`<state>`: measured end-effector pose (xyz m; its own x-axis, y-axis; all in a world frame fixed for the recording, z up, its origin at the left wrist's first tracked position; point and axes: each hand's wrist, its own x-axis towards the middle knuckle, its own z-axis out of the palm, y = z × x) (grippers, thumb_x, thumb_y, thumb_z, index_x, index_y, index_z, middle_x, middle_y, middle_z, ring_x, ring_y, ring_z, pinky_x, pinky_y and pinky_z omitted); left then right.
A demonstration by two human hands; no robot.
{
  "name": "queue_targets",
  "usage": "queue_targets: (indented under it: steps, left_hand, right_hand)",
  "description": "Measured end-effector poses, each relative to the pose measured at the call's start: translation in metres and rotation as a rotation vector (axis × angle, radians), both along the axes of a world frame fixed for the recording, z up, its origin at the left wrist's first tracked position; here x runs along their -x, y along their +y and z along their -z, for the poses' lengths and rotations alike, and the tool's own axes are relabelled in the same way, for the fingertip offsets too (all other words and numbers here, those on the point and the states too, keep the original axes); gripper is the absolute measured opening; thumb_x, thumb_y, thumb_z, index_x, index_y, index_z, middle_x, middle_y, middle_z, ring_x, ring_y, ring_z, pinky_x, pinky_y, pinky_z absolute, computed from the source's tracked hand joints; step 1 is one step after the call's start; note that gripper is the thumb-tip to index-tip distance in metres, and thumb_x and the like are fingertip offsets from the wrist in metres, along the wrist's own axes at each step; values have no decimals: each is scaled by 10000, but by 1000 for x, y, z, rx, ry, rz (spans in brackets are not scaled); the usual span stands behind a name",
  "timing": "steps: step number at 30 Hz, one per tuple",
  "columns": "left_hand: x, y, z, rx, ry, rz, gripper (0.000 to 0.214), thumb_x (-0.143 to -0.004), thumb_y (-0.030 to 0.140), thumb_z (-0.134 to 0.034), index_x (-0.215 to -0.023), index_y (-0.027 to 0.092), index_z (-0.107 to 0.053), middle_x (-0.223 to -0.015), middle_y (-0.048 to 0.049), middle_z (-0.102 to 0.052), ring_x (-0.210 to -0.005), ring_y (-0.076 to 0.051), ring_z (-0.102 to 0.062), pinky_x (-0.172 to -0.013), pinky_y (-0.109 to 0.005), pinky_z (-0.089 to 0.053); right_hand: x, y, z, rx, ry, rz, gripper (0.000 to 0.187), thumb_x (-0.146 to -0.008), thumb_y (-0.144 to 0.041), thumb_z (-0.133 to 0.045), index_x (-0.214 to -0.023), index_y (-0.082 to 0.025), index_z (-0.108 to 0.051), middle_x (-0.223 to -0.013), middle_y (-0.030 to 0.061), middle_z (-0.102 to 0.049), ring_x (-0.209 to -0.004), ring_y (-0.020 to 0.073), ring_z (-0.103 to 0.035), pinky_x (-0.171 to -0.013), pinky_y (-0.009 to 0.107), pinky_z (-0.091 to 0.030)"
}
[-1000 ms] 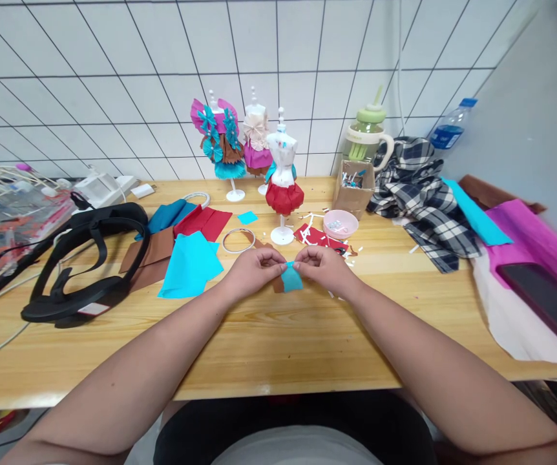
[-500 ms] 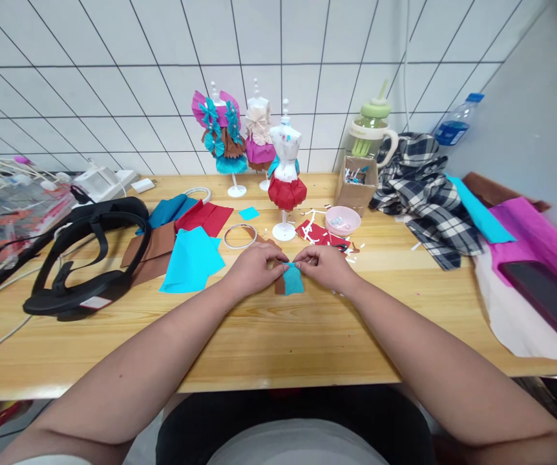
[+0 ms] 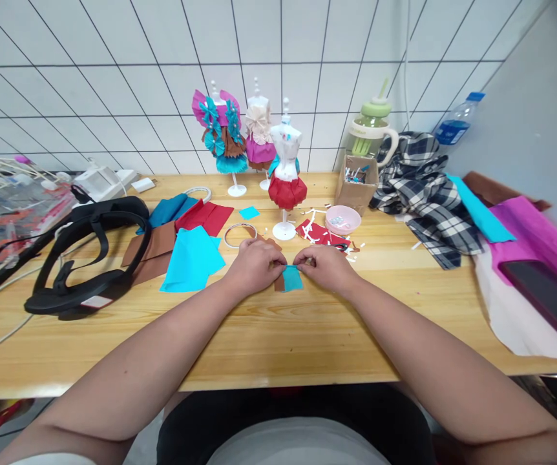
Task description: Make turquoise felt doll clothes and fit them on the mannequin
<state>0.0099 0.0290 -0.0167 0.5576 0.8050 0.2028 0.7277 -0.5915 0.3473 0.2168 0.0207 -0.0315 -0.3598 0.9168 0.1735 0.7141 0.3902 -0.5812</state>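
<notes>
Between my hands is a small piece of blue crepe paper (image 3: 293,279), its top edge pinched at both corners. My left hand (image 3: 258,263) is closed on the left corner, and my right hand (image 3: 325,266) grips the right one. A strip of brown paper (image 3: 279,284) shows along the blue piece's left side, partly hidden by my left fingers. Just beyond my hands stands a white mini mannequin (image 3: 286,145) on a round base, wearing a puffed red paper skirt (image 3: 287,192).
Behind are two dressed mannequins (image 3: 225,129). To the left lie bright blue paper (image 3: 191,261), red paper (image 3: 213,218), a tape ring (image 3: 232,244) and a black headset (image 3: 79,297). On the right are a pink bowl (image 3: 351,226), cardboard box (image 3: 356,190), plaid cloth (image 3: 428,194) and phone (image 3: 550,300).
The lower edge of the blue paper has risen slightly. Both hands keep their pinch in nearly the same place.
</notes>
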Motion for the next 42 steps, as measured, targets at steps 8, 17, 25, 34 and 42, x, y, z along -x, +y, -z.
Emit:
queue_targets:
  steps: [8, 17, 25, 34, 42]
  left_hand:
    - [-1, -5, -7, -86, 100, 76, 181, -831, 219, -550, -836, 254, -728, -844, -38, -715, -936, -245, -588, -983, -508, -206]
    - [-2, -7, -9, -135, 137, 102, 241, -852, 187, -502, -869, 262, -730, -854, -35, -706, -953, -241, -579, -967, -532, -205]
    - [3, -8, -13, -173, 203, 202, 250, -838, 194, -518, -889, 288, -744, -852, -32, -686, -941, -234, -547, -978, -547, -188]
    - [5, -10, -18, -186, 271, 259, 244, -830, 214, -536, -913, 297, -751, -858, -34, -671, -952, -238, -525, -986, -524, -208]
    - [11, -2, -22, -180, 10, 88, 253, -868, 396, -565, -1010, 265, -728, -985, -48, -699, -971, -233, -585, -936, -445, -340]
  right_hand:
    - [1, -4, -5, -91, -103, -54, 161, -794, -133, -599, -843, -235, -714, -839, 6, -690, -725, 148, -598, -639, 257, -389]
    - [-1, -6, -5, -94, -153, -120, 268, -850, -150, -525, -976, -267, -730, -950, 10, -699, -887, 163, -625, -732, 257, -414]
    - [2, -10, -10, -57, -216, -102, 282, -843, -152, -491, -926, -278, -729, -959, 5, -686, -892, 163, -627, -735, 258, -415]
    - [9, -12, -12, -12, -219, 4, 184, -896, -288, -532, -971, -254, -697, -1008, 28, -668, -931, 164, -614, -715, 250, -412]
    - [7, -11, -11, 46, -103, 30, 86, -779, -196, -601, -820, -222, -673, -906, 14, -669, -828, 156, -600, -679, 249, -396]
